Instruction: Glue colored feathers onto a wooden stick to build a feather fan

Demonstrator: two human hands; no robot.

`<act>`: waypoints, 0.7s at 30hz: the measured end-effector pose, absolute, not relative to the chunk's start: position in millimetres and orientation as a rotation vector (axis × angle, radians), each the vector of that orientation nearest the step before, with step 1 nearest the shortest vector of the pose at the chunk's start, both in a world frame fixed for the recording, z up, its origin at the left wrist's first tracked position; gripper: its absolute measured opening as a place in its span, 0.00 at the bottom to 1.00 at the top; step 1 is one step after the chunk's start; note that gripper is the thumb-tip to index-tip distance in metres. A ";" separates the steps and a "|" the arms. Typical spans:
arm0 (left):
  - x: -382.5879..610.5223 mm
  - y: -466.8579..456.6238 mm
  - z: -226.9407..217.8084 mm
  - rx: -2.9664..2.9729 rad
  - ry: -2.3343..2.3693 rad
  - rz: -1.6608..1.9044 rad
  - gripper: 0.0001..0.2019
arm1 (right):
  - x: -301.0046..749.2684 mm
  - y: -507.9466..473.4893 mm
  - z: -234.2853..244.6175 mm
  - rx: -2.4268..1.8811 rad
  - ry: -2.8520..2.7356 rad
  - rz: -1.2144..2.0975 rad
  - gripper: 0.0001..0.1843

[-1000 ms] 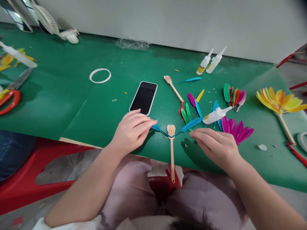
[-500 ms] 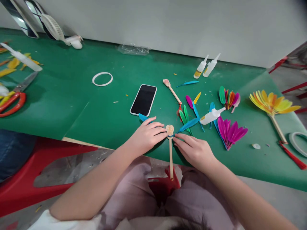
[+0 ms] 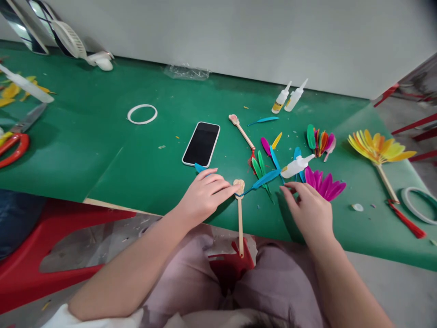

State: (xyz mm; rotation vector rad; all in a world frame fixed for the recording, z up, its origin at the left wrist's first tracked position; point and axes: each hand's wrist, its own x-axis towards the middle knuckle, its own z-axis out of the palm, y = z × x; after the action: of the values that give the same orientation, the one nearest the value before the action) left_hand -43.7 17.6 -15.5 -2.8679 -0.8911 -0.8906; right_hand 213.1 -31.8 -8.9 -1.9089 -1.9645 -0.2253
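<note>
My left hand (image 3: pixel 206 196) has its index fingertip pressed on the left edge of a wooden stick's rounded head (image 3: pixel 239 185), steadying it. The stick's handle (image 3: pixel 241 228) juts over the table edge. One blue feather (image 3: pixel 268 178) reaches right from the stick's head; another blue tip (image 3: pixel 200 168) shows beyond my left fingers. My right hand (image 3: pixel 307 205) is to the right, thumb and index finger pinched at the quill end of a blue feather (image 3: pixel 275 157). Beside it lies a white glue bottle (image 3: pixel 296 167). The left thumb is hidden.
Around these lie green feathers (image 3: pixel 259 166), magenta feathers (image 3: pixel 324 184), a phone (image 3: pixel 202 144), a tasselled wooden stick (image 3: pixel 243 132) and two upright glue bottles (image 3: pixel 288 98). A yellow feather fan (image 3: pixel 380 150) and tape roll (image 3: pixel 418 205) are right. Orange-handled scissors (image 3: pixel 17 148) lie left.
My right hand has left the stick's head and moved right to a loose blue feather. My left hand stays at the stick. The view has shifted slightly.
</note>
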 end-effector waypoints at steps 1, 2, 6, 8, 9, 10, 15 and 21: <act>-42.9 16.4 -15.1 -2.863 -0.897 -0.913 0.14 | 217.2 -31.1 -10.2 -2.008 -1.927 -0.236 0.14; -41.9 15.3 -14.8 -2.862 -0.898 -0.930 0.15 | 219.9 -30.2 -11.9 -2.070 -1.912 -0.239 0.16; -36.3 11.5 -13.4 -2.869 -0.892 -0.983 0.14 | 219.4 -26.9 -16.6 -2.129 -1.933 -0.267 0.14; -34.0 9.8 -12.4 -2.872 -0.906 -0.999 0.14 | 216.5 -26.1 -16.9 -2.145 -1.930 -0.281 0.15; -33.1 9.0 -12.0 -2.869 -0.910 -1.016 0.14 | 215.3 -26.1 -16.6 -2.151 -1.922 -0.286 0.14; -32.4 8.3 -11.6 -2.867 -0.914 -1.037 0.13 | 214.4 -26.5 -16.1 -2.154 -1.904 -0.291 0.14; -30.0 6.8 -10.2 -2.848 -0.991 -1.270 0.11 | 209.4 -33.7 -10.0 -2.109 -1.713 -0.331 0.11; -26.5 12.9 -0.8 -2.780 -1.483 -1.647 0.09 | 199.3 -39.0 5.7 -1.888 -1.577 -0.377 0.10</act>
State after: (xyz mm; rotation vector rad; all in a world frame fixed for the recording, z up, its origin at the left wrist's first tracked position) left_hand -26.5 12.9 -0.8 -2.7802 -1.4833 -1.6474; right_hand 199.3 -39.0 5.7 -1.8881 -1.5773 -0.3774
